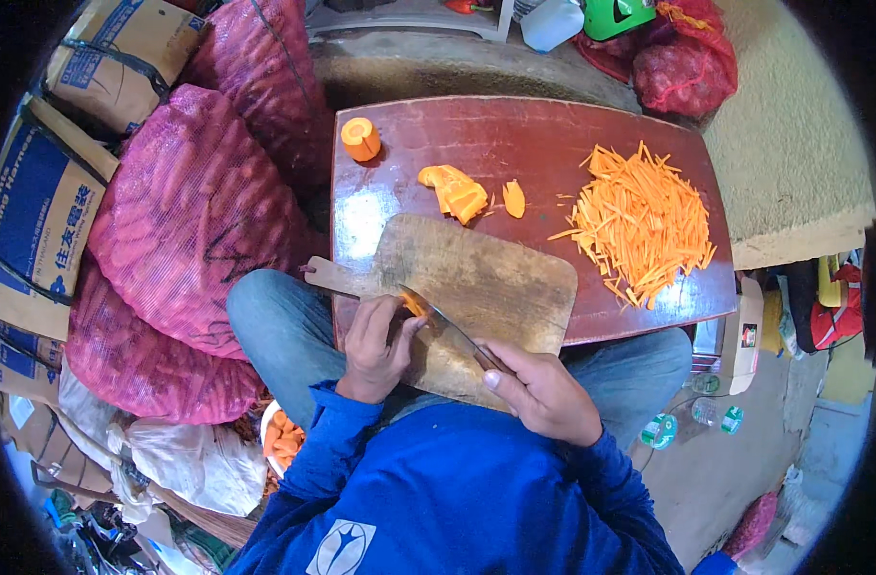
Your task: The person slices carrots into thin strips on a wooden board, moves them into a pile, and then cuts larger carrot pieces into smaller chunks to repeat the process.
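My right hand grips a knife by its handle, its blade slanting up and left over the wooden cutting board. Near the board's left side, my left hand is closed with its fingertips on a small orange carrot piece, which lies beside the blade's tip. Past the board are some carrot slices in a leaning stack and a single thin slice. A thick carrot chunk stands at the table's far left corner. On the right lies a big heap of carrot strips.
The reddish-brown low table bears the board, whose near edge reaches my lap. Full pink mesh sacks and cardboard boxes crowd the left. A white container of carrot pieces stands by my left leg. Plastic bottles lie at right.
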